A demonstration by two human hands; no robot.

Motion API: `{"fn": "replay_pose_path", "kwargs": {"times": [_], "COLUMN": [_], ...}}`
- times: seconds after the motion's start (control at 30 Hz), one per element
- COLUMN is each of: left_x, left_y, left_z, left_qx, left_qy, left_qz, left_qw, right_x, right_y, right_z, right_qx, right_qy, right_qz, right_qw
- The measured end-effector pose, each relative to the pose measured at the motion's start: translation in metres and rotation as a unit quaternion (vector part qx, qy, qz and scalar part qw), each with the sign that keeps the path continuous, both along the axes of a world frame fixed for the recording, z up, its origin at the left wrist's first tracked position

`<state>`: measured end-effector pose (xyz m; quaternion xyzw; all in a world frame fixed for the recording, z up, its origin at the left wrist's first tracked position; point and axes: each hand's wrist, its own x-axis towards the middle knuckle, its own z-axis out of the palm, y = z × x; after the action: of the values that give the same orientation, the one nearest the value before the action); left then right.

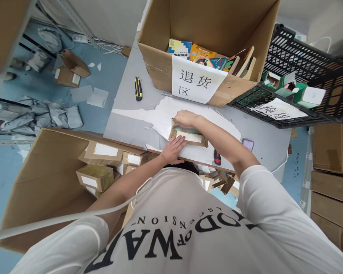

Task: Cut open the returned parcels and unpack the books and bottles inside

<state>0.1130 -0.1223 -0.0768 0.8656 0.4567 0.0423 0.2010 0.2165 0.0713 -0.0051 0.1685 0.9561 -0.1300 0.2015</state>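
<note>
The box (193, 137) lies by the near edge of the table (125, 131), roughly mid-length, both hands on the job! That table is the giant here, grey-topped and busy. Down on the floor, off its near left corner, stands the floor carton (45, 171), small brown boxes piled inside. Up along the far edge it's the big carton (158, 70), wearing a white paper sign and loaded with books (205, 53). And at the far right corner, the black crate (337, 89), with little green-and-white packs in it. Torn white paper (160, 118) spreads across the middle, right under the box. Now the hands, close but apart: the left hand (173, 149) lies flat, fingers stretched onto the box's near side; the right hand (185, 118) is curled over its far left corner, and what those fingers grip, I can't tell. Toward the left edge, a yellow-black cutter (138, 88); toward the right edge, a blurred purple item (248, 145); and smallest, at the near edge, a red-black cutter (217, 157).
</note>
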Motion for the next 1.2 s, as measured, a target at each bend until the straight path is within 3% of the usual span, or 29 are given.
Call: {"fn": "replay_pose_path", "kwargs": {"times": [0.2, 0.4, 0.5, 0.57, 0.7, 0.8, 0.87, 1.07, 1.2], "left_x": [0.002, 0.001, 0.001, 0.001, 0.0, 0.002, 0.004, 0.005, 0.003], "left_y": [0.0, -0.003, -0.002, -0.002, -0.001, -0.004, -0.007, -0.006, -0.002], "left_z": [0.002, -0.001, -0.004, -0.005, -0.006, -0.004, -0.003, -0.001, 0.0], "left_qx": [-0.009, -0.007, -0.006, -0.005, -0.003, -0.006, -0.014, -0.014, -0.003], "left_qy": [0.0, 0.005, 0.001, -0.002, -0.007, -0.005, 0.0, 0.013, 0.02], "left_qz": [0.01, 0.011, 0.01, 0.014, 0.013, 0.016, 0.023, 0.038, 0.033], "left_qw": [1.0, 1.0, 1.0, 1.0, 1.0, 1.0, 1.0, 0.999, 0.999], "right_x": [0.006, 0.009, -0.009, -0.027, -0.054, -0.051, -0.041, -0.018, 0.005], "right_y": [0.005, -0.04, -0.06, -0.063, -0.049, -0.026, -0.008, 0.034, 0.016], "right_z": [0.001, -0.005, -0.01, -0.013, -0.011, -0.002, 0.005, 0.008, 0.013], "right_qx": [-0.048, 0.067, 0.115, 0.108, 0.072, 0.036, -0.003, -0.066, -0.043], "right_qy": [0.028, 0.01, -0.011, -0.042, -0.127, -0.138, -0.109, -0.03, 0.016], "right_qz": [-0.025, -0.134, -0.209, -0.227, -0.157, -0.071, -0.051, -0.106, -0.147], "right_qw": [0.998, 0.989, 0.971, 0.967, 0.977, 0.987, 0.993, 0.992, 0.988]}}
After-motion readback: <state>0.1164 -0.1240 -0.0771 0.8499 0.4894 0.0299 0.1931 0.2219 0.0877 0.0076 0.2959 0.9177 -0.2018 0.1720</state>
